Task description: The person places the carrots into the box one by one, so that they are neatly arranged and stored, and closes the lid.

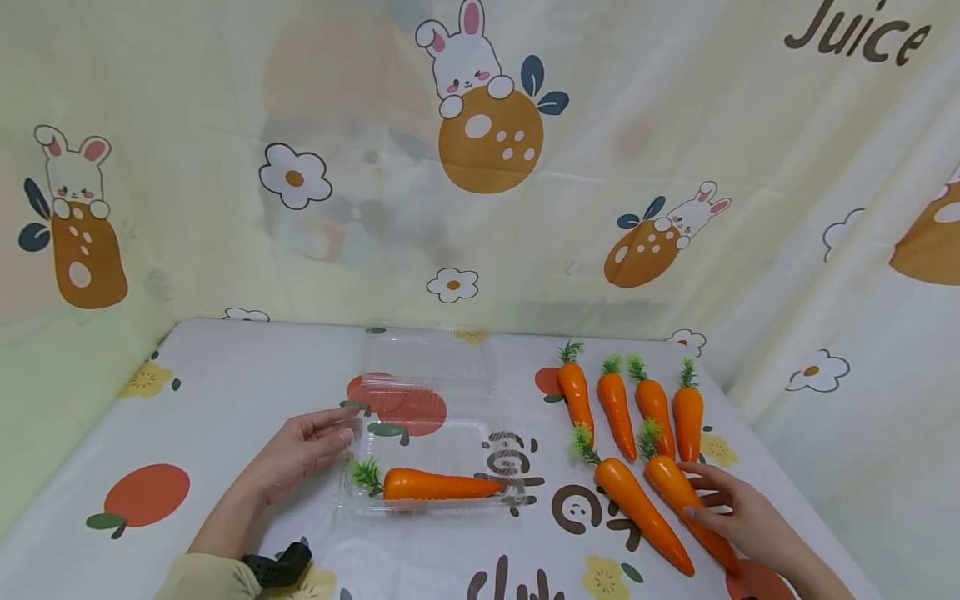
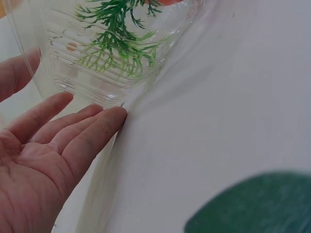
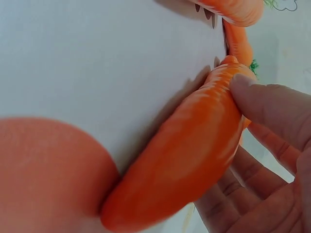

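A clear plastic clamshell box (image 1: 465, 442) lies with its lid laid back, and one orange toy carrot (image 1: 427, 484) with green leaves rests along its near side. My left hand (image 1: 296, 450) is at the box's left side, fingers loosely extended, fingertips at or very near its ridged wall in the left wrist view. On the right, my right hand (image 1: 738, 512) pinches another carrot (image 3: 180, 150) low on the cloth, thumb on one side and fingers on the other. A similar carrot (image 1: 645, 512) lies just left of it.
Several more carrots stand in a row behind, among them a leftmost carrot (image 1: 576, 400) and a rightmost carrot (image 1: 688, 421). A printed white cloth (image 1: 225, 392) covers the table. Behind it hangs a patterned curtain (image 1: 360, 250). A black band (image 1: 279, 567) circles my left wrist.
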### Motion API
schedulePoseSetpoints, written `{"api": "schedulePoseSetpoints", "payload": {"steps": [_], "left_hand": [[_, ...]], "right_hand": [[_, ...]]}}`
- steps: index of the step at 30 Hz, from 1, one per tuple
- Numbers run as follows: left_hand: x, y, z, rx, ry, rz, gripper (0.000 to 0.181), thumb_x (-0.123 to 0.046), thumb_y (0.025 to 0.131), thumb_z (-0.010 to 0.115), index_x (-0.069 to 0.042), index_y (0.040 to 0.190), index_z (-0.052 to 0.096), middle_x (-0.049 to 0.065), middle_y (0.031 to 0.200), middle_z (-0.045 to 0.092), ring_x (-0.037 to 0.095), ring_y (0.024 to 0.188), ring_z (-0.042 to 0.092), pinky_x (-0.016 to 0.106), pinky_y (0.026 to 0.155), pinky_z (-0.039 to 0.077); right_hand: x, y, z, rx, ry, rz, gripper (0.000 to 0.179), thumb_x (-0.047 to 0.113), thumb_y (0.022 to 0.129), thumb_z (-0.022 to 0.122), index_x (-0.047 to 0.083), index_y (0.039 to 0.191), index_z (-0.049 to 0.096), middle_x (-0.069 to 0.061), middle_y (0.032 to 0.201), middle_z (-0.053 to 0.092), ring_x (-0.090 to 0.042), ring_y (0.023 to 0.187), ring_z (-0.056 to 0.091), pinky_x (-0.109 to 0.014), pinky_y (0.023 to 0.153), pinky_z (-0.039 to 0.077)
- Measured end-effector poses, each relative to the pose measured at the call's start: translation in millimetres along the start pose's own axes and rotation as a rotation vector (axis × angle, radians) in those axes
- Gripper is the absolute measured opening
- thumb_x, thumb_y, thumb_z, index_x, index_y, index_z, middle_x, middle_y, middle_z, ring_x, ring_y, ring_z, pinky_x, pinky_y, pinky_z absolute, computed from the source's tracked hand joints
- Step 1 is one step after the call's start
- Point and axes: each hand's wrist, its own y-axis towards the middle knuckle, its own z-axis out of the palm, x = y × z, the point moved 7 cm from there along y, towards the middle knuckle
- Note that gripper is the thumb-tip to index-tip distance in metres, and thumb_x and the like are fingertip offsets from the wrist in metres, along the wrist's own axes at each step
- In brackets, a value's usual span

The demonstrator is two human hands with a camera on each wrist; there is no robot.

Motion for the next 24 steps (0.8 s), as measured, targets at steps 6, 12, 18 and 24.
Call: {"api": "schedulePoseSetpoints", "payload": {"steps": [6, 12, 18, 24], "left_hand": [[0.1, 0.3, 0.2, -0.005, 0.016, -0.003, 0.056, -0.02, 0.104, 0.061, 0.002, 0.153, 0.043, 0.026, 0.154, 0.047, 0.043, 0.141, 0.048, 0.041, 0.103, 0.056], [-0.7, 0.2, 0.6, -0.003, 0.018, 0.0, 0.057, -0.02, 0.104, 0.061, 0.002, 0.153, 0.043, 0.026, 0.154, 0.047, 0.044, 0.142, 0.047, 0.042, 0.104, 0.056], [-1.3, -0.5, 0.5, -0.011, 0.021, -0.003, 0.056, -0.02, 0.104, 0.061, 0.002, 0.153, 0.043, 0.026, 0.155, 0.047, 0.044, 0.142, 0.048, 0.043, 0.105, 0.055], [-1.9, -0.9, 0.4, -0.005, 0.008, 0.003, 0.057, -0.019, 0.104, 0.061, 0.003, 0.153, 0.043, 0.027, 0.155, 0.046, 0.044, 0.142, 0.047, 0.042, 0.104, 0.056]], "right_hand": [[0, -0.5, 0, -0.01, -0.005, 0.005, 0.072, 0.027, 0.091, 0.078, -0.004, 0.148, 0.045, -0.027, 0.127, 0.064, -0.026, 0.101, 0.068, -0.034, 0.081, 0.065], [1, -1.6, -3, -0.039, -0.043, 0.011, 0.07, 0.024, 0.091, 0.079, -0.003, 0.147, 0.047, -0.027, 0.128, 0.064, -0.024, 0.1, 0.068, -0.035, 0.082, 0.065], [4, -3.7, -13, -0.052, -0.066, -0.003, 0.072, 0.024, 0.091, 0.078, -0.005, 0.148, 0.045, -0.029, 0.129, 0.063, -0.025, 0.1, 0.068, -0.036, 0.082, 0.065], [14, -7.1, -26, -0.06, -0.065, -0.059, 0.068, 0.021, 0.093, 0.075, -0.005, 0.148, 0.045, -0.03, 0.128, 0.063, -0.029, 0.102, 0.068, -0.034, 0.079, 0.065]]}}
